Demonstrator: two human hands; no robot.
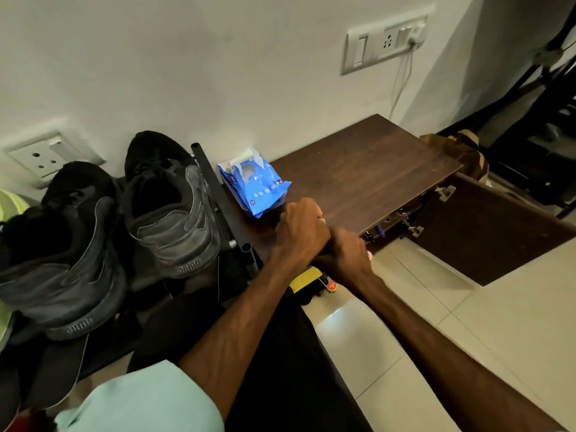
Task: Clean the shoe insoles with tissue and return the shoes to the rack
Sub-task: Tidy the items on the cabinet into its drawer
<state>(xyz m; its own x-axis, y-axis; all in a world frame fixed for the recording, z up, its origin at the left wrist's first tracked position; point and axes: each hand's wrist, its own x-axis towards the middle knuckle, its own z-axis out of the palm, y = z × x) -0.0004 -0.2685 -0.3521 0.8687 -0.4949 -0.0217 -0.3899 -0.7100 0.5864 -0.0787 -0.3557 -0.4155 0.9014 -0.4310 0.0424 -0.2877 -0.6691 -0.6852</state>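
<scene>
At frame centre the left hand (300,229) and right hand (346,254) touch, fingers curled, at the tabletop (374,169) edge; whether they grip anything I cannot tell. The blue tissue pack (254,185) lies just above them. Two black shoes (168,207) sit on the rack (218,196) at left.

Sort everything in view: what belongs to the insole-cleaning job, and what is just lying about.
Job:
near black shoe
far black shoe
shoe rack
blue tissue pack
left hand and right hand, pressed together, contents hidden

Lying about:
wooden cabinet
cabinet door, open
wall switchboard
white cable
yellow object
</scene>
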